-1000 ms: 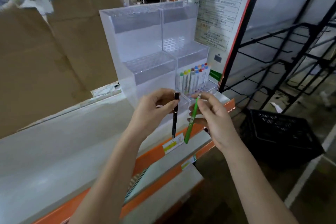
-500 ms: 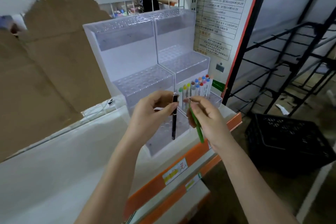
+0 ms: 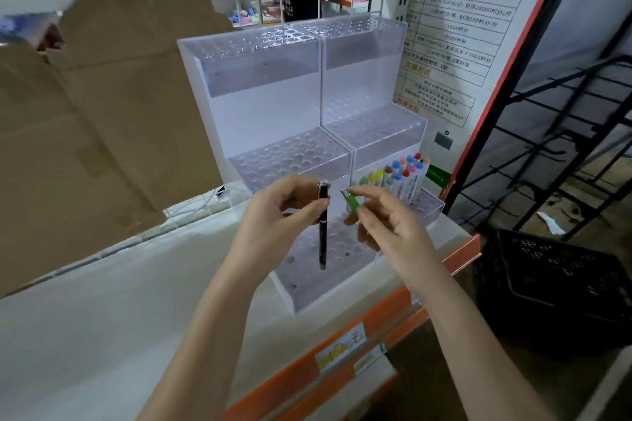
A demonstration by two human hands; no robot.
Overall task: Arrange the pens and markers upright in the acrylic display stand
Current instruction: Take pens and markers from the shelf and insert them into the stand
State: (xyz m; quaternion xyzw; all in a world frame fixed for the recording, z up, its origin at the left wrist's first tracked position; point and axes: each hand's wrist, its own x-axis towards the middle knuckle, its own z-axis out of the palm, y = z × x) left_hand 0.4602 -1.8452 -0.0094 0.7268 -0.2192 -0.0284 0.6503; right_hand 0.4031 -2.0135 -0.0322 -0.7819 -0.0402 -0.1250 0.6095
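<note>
A clear acrylic stand [image 3: 266, 106] with stepped tiers of round holes sits on the white shelf. My left hand [image 3: 273, 215] pinches a black pen [image 3: 323, 236] near its cap, and the pen hangs upright just over the lowest tier's holes. My right hand [image 3: 386, 225] pinches a green pen [image 3: 352, 203]; only its top end shows, the rest is hidden behind my fingers. Several markers with coloured caps [image 3: 400, 178] stand upright in the stand's lower right tier.
Brown cardboard [image 3: 102, 106] leans behind the shelf on the left. A printed sign [image 3: 458, 31] stands right of the stand. A black wire rack [image 3: 564, 133] and a black plastic crate [image 3: 554, 284] are at the right. The shelf has an orange front edge [image 3: 342, 349].
The view has closed in on the stand. The black pen now hangs over the lowest tier. The green pen has swung up, with most of it behind my right hand.
</note>
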